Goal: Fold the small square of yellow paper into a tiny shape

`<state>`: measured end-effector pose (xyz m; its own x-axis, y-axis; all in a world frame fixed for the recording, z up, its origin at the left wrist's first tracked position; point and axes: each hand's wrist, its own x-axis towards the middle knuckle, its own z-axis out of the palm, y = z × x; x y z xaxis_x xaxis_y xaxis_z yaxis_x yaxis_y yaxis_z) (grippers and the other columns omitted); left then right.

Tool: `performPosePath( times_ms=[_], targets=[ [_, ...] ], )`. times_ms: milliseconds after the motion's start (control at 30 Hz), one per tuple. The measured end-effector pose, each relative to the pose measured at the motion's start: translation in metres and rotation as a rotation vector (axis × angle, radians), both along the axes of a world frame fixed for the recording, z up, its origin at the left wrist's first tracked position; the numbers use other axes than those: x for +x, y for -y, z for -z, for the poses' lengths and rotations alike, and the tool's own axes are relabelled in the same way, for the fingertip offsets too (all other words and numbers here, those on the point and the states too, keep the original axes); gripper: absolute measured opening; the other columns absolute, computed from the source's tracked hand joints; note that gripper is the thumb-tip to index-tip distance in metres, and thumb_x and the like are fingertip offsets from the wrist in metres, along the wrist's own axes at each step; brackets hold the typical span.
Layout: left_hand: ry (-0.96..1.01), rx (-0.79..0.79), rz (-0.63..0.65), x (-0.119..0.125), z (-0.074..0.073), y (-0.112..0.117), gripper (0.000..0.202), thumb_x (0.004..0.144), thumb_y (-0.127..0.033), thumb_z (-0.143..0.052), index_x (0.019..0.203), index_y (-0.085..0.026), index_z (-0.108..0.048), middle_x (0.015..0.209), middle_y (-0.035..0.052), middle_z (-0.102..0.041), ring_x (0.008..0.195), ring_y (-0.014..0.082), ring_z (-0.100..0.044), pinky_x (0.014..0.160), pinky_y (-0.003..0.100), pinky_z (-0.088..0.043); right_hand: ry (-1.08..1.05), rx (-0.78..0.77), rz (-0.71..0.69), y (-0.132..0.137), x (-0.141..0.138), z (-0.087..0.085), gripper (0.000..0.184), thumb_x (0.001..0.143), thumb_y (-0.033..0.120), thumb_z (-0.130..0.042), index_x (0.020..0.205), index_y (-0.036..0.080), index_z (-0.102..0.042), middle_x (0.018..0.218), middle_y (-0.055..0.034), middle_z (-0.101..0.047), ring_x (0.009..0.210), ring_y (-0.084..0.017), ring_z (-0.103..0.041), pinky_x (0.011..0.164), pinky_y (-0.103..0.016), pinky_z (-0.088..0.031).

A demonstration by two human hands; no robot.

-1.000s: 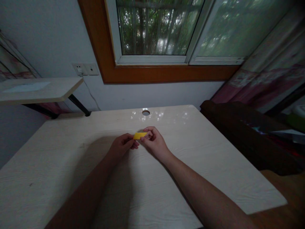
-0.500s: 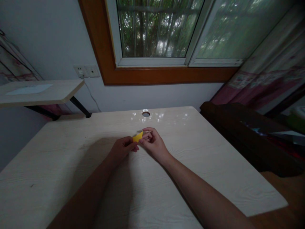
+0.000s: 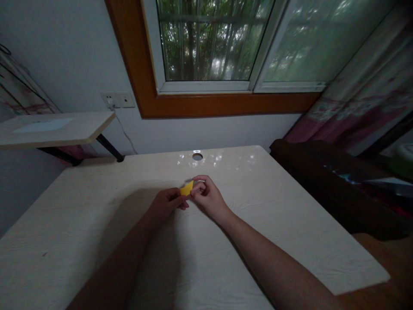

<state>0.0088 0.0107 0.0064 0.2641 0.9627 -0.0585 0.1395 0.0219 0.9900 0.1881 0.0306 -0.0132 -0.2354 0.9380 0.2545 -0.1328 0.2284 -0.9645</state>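
A small piece of folded yellow paper [image 3: 186, 189] is between my two hands, over the far middle of the pale wooden desk [image 3: 264, 241]. My left hand [image 3: 167, 202] pinches its left end between thumb and fingers. With thumb and curled fingers, my right hand [image 3: 208, 193] grips the right side of the paper, where a pointed corner stands up. My fingers cover parts of both ends, so its full shape is hidden.
Behind my hands, a round cable hole [image 3: 197, 156] sits near the desk's back edge. A raised shelf [image 3: 80, 129] on black legs stands at the left, with a paper sheet [image 3: 43, 125] on it. Dark furniture [image 3: 322, 185] lies beyond the right edge, below a curtain [image 3: 335, 103].
Both hands keep hold of the yellow paper in nearly the same place. The right fingertips have shifted slightly along its edge, and the whole view has moved a little.
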Motion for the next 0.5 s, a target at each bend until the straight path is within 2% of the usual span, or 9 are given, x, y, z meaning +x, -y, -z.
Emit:
performPosePath(
  times_ms=[167,333,500],
  targets=[
    [0.02,-0.011,-0.004,-0.0004,-0.0005,0.0005,0.026,0.078,-0.04,-0.067,0.071,-0.015,-0.064,0.069,0.0051,-0.072,0.062,0.0162,-0.067,0.065,0.029,-0.054,-0.045,-0.035,-0.008,-0.0002,-0.0002,-0.0022,0.037,0.078,0.023,-0.063,0.113,0.023,-0.048,0.072,0.0035,-0.063,0.07,-0.015,-0.065,0.07,-0.03,-0.051],
    [0.011,0.001,-0.029,-0.0011,-0.001,0.0009,0.023,0.079,-0.036,-0.066,0.068,-0.016,-0.062,0.068,0.004,-0.072,0.061,0.0152,-0.065,0.064,0.027,-0.053,-0.139,-0.071,-0.02,-0.0014,0.0009,-0.0025,0.036,0.081,0.03,-0.064,0.113,0.025,-0.048,0.078,0.0031,-0.063,0.073,-0.014,-0.066,0.076,-0.033,-0.053],
    [-0.013,0.009,-0.021,-0.0001,-0.0025,0.0015,0.023,0.08,-0.036,-0.065,0.069,-0.016,-0.062,0.068,0.0043,-0.072,0.062,0.0151,-0.065,0.065,0.027,-0.052,-0.028,-0.041,-0.052,-0.0011,0.001,0.0006,0.048,0.077,0.031,-0.071,0.118,0.025,-0.048,0.081,0.0019,-0.064,0.072,-0.013,-0.063,0.068,-0.027,-0.049]
  ],
)
